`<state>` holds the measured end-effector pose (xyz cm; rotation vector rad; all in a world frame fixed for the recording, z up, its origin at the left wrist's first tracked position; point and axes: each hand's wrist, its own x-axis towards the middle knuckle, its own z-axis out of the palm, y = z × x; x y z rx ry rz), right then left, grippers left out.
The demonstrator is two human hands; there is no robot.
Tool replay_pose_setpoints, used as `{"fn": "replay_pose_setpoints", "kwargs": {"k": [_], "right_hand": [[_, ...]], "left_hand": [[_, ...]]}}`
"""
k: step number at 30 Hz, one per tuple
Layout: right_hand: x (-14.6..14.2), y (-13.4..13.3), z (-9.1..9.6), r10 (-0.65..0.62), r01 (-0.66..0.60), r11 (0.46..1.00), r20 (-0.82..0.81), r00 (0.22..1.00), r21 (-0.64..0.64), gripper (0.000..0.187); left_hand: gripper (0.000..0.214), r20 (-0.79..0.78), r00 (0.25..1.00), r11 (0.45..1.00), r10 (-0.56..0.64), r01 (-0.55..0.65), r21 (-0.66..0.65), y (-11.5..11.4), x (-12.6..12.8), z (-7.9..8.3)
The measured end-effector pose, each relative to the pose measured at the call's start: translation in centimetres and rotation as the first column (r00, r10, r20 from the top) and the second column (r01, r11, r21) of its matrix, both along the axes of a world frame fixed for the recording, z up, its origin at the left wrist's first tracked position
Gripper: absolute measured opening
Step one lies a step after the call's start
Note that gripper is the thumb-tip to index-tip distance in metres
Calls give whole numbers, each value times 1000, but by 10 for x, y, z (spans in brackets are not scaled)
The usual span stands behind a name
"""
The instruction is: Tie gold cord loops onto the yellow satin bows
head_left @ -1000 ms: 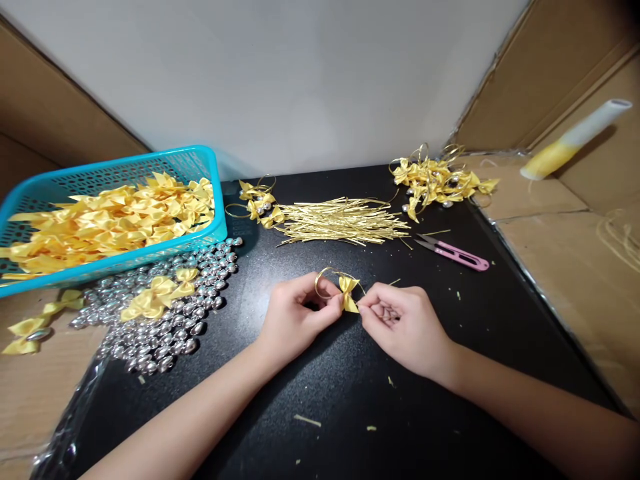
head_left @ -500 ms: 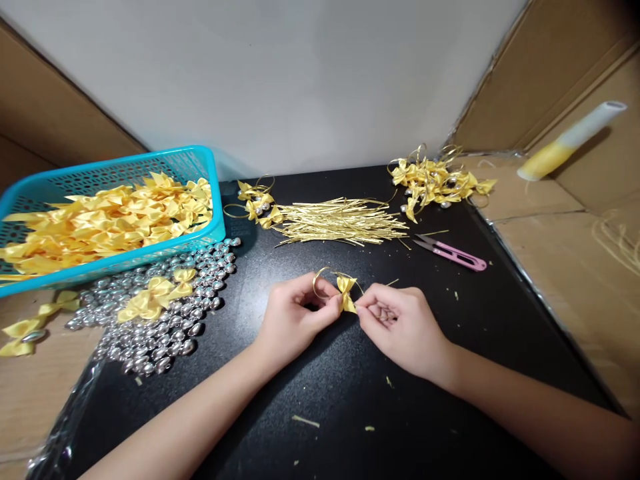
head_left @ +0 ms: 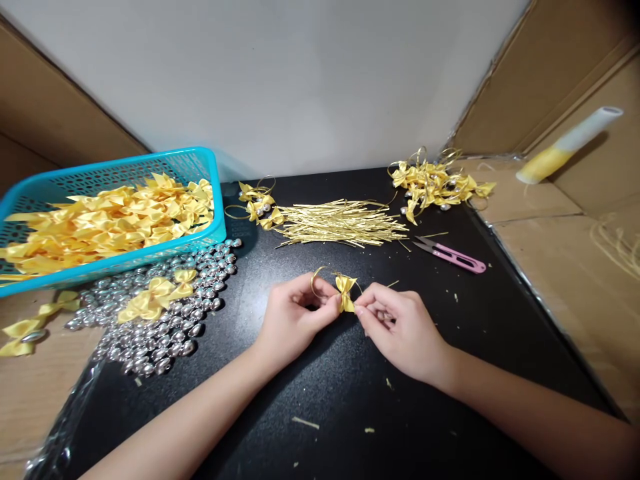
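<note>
Black tabletop (head_left: 350, 393) spreads before you, a pale wall (head_left: 300, 87) behind. Between your hands sits a yellow bow (head_left: 346, 287) with a looped gold cord (head_left: 313, 280). Your left hand (head_left: 297, 317) pinches the bow's left side; your right hand (head_left: 407, 327) has a narrow grip at its right edge, on what you cannot tell. You seem to be adjusting bow and cord together; the next move calls for a steady left hold. Beyond lie gold strands (head_left: 345, 223), rightward pink snips (head_left: 460, 258), leftward silver beads (head_left: 160, 347).
</note>
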<state>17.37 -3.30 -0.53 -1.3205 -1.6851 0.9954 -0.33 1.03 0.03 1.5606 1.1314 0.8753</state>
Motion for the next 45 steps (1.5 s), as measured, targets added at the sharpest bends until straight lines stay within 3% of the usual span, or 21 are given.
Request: {"fn": "replay_pose_setpoints", "kwargs": {"k": [28,40,45], "right_hand": [[0,3,0,-8,-5,987,-79,997,-161,15],[0,4,0,-20,-14,976,-155,988,-216,14],[1,4,-1,-13,-23,976,-162,987,-217,14]], "left_hand": [[11,-50,998,985,-29,37,169,-3,-1,1],[7,-89,996,928,-16,48,369,-3,-1,3],[8,-62,998,936,10,13,352,-5,-1,0]]}}
